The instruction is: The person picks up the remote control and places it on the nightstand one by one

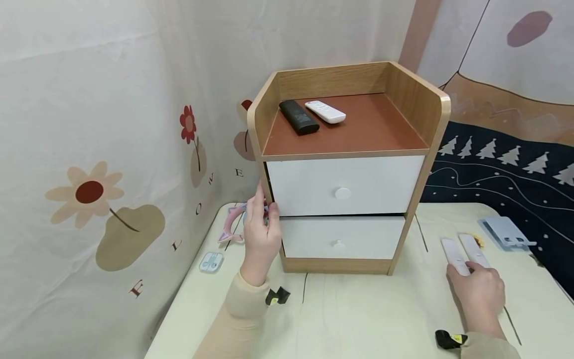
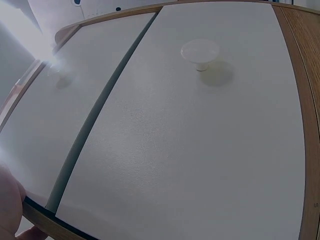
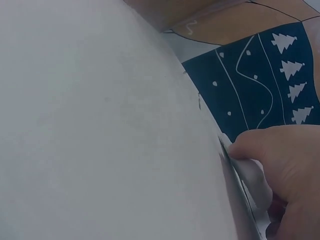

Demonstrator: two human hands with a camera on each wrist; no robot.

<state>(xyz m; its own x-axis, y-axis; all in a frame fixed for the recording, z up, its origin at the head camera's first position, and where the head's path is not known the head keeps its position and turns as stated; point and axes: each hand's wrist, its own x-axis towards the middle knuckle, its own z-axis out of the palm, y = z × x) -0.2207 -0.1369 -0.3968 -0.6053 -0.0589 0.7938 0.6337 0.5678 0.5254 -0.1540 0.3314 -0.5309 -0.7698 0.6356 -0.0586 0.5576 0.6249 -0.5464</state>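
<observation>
A small wooden cabinet (image 1: 336,266) with two white drawers stands on the table. My left hand (image 1: 262,237) rests against its left side, fingers fairly straight along the side and thumb at the front edge. In the left wrist view the lower drawer front (image 2: 200,140) fills most of the picture, and only part of that hand shows. My right hand (image 1: 479,291) grips the near end of a white remote-like stick (image 1: 455,255) at the right, thumb on one side and fingers on the other. A second white stick (image 1: 474,250) lies beside it.
A black remote (image 1: 299,117) and a white remote (image 1: 325,112) lie on the cabinet top. Left of the cabinet are a pink headband-like ring (image 1: 229,224) and boxed earphones (image 1: 211,262). A pale blue flat item (image 1: 506,232) lies at the far right.
</observation>
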